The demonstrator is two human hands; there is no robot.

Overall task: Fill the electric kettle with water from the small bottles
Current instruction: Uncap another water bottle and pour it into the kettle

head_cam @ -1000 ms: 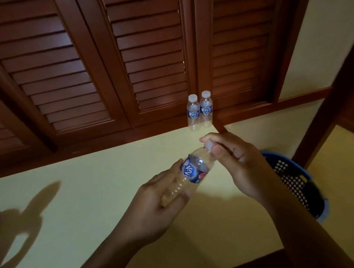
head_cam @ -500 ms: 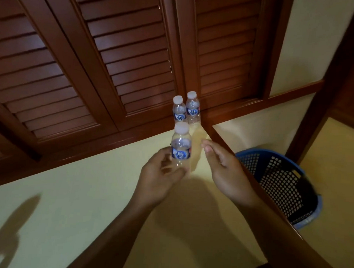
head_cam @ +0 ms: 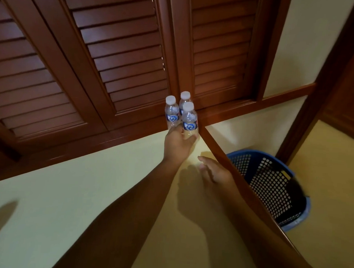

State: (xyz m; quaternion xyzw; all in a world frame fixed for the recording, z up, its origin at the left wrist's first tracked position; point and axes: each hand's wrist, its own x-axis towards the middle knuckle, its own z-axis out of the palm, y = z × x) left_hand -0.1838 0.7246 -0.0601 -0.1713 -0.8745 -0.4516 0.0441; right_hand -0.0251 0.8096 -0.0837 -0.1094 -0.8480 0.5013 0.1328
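At the far right corner of the table, the front bottle stands upright with its white cap on and its blue label facing the camera. The left hand grips it low down, thumb and fingers curled round the part below the label. They hide its base, so I cannot tell whether it rests on the surface. Just behind the front bottle, and touching or nearly touching it, a second bottle and a third bottle stand capped and upright. Behind the front bottle and these two rise the dark wooden louvered shutters. Nearer the camera than the front bottle, and apart from it, the right hand is held palm down with its fingers loosely extended. It holds nothing and lies just beside the brown wooden edge of the table; whether it touches the surface is unclear. Its shadow falls on the pale yellow top beside it. Further out from the front bottle, beyond that edge and lower down, a blue perforated basket sits on the floor.
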